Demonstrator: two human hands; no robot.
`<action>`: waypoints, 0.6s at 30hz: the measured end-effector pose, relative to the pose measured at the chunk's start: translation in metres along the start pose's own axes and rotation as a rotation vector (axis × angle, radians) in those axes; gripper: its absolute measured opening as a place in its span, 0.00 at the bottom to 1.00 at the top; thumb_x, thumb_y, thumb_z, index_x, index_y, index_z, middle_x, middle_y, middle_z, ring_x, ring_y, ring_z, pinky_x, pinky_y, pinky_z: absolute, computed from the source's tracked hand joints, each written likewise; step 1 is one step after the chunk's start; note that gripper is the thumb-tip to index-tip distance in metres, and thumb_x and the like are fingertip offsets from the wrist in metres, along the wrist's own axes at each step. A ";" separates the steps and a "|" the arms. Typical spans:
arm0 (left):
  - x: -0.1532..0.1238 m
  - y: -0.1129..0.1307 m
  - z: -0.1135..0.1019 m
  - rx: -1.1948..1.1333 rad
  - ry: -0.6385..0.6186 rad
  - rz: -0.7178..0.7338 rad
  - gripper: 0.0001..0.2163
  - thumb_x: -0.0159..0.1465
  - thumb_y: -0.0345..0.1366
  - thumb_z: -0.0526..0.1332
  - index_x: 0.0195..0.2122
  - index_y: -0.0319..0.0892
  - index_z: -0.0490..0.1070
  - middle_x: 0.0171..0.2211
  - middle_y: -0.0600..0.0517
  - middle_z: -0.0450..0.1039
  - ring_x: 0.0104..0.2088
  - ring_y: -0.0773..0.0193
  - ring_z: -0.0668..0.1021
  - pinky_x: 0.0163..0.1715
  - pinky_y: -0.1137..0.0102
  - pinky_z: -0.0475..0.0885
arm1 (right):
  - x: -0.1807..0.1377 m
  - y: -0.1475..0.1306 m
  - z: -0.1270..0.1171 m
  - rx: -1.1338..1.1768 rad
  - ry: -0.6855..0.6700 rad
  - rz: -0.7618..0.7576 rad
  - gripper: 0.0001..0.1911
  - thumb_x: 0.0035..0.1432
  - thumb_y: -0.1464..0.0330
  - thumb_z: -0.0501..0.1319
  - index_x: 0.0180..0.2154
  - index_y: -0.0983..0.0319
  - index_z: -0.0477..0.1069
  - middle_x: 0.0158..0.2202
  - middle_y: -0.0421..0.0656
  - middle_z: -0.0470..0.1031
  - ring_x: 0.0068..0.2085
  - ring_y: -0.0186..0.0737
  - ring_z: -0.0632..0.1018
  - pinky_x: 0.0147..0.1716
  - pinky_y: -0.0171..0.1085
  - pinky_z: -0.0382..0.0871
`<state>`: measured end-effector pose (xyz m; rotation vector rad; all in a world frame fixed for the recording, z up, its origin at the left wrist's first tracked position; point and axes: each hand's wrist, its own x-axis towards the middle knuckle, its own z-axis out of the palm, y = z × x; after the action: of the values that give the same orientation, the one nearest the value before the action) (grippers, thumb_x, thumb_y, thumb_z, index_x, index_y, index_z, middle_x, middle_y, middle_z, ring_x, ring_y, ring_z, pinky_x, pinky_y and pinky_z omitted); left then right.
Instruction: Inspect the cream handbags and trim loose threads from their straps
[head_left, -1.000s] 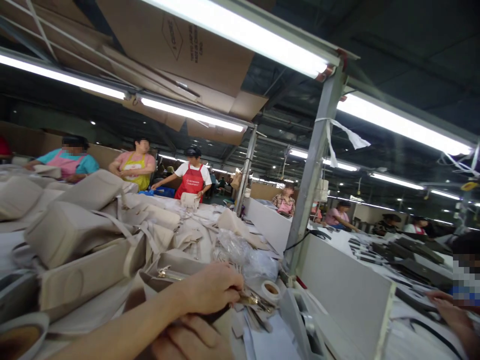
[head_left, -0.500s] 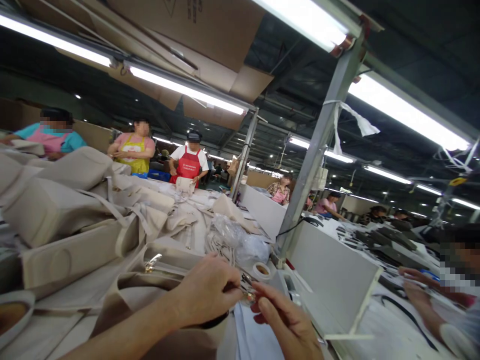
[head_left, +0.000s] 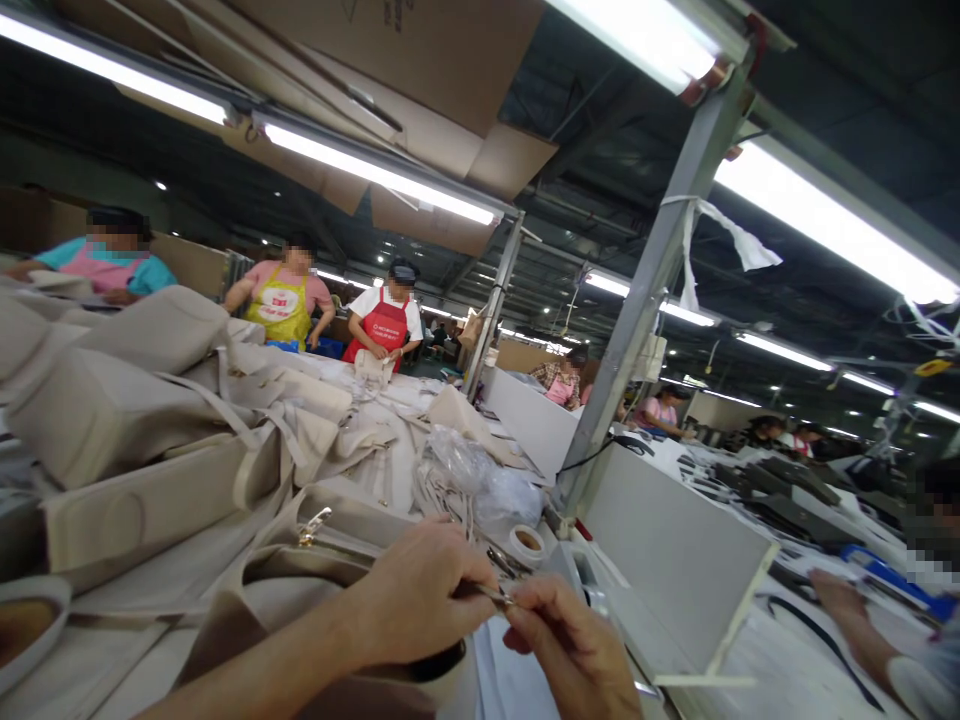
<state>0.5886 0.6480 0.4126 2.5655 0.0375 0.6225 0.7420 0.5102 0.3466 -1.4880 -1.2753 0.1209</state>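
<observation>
My left hand is closed in a pinch on a thin beige strap end, which sticks out toward my right hand. The thumb and fingers of my right hand are pinched on a small metal fitting at the tip of the strap; its exact form is too small and partly covered. Below my left forearm lies an open beige bag, its mouth facing up. A shiny gold-coloured clasp sits on the bag's far edge. White sheets lie under my hands.
Beige bag bodies and straps are heaped at left. Beyond my hands are a tape roll, clear plastic bags and small dark tools. A grey post and white partition stand at right. Co-workers surround the table.
Both hands stay close together, shifted slightly right and down in view. The shiny fitting between them is now mostly covered, and the thin strap end shows.
</observation>
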 end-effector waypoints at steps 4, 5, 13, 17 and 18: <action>0.000 0.001 0.001 0.009 0.011 -0.005 0.12 0.55 0.25 0.57 0.17 0.41 0.58 0.16 0.59 0.55 0.27 0.66 0.64 0.42 0.68 0.60 | 0.005 0.000 -0.003 -0.219 -0.044 -0.225 0.11 0.66 0.65 0.57 0.29 0.57 0.68 0.30 0.39 0.75 0.31 0.35 0.77 0.29 0.29 0.72; 0.001 0.002 0.002 0.004 0.012 -0.022 0.13 0.56 0.26 0.57 0.17 0.41 0.56 0.16 0.59 0.55 0.27 0.66 0.64 0.41 0.68 0.60 | 0.007 0.001 -0.002 -0.290 -0.005 -0.299 0.11 0.66 0.67 0.56 0.29 0.57 0.67 0.32 0.40 0.75 0.32 0.35 0.77 0.30 0.29 0.73; 0.002 -0.006 0.009 -0.336 -0.031 -0.299 0.07 0.54 0.34 0.57 0.21 0.41 0.70 0.19 0.58 0.63 0.24 0.68 0.67 0.24 0.73 0.56 | -0.005 0.024 0.026 -0.739 0.497 -0.707 0.06 0.67 0.67 0.57 0.36 0.59 0.70 0.35 0.46 0.78 0.34 0.38 0.80 0.36 0.33 0.73; 0.003 -0.014 0.010 -0.573 -0.087 -0.377 0.07 0.52 0.37 0.56 0.22 0.41 0.69 0.15 0.59 0.62 0.18 0.70 0.63 0.19 0.74 0.55 | -0.015 0.040 0.027 -0.808 0.495 -0.718 0.05 0.66 0.69 0.58 0.35 0.59 0.71 0.33 0.45 0.79 0.32 0.38 0.79 0.35 0.33 0.72; 0.003 -0.016 0.010 -0.613 -0.081 -0.378 0.07 0.51 0.38 0.56 0.22 0.41 0.69 0.15 0.59 0.62 0.18 0.70 0.63 0.19 0.74 0.55 | -0.018 0.044 0.027 -0.811 0.439 -0.698 0.08 0.68 0.67 0.57 0.34 0.59 0.71 0.32 0.44 0.79 0.30 0.37 0.78 0.33 0.33 0.71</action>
<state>0.5969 0.6576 0.3991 1.9170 0.2560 0.3172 0.7444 0.5228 0.2934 -1.4826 -1.4605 -1.2366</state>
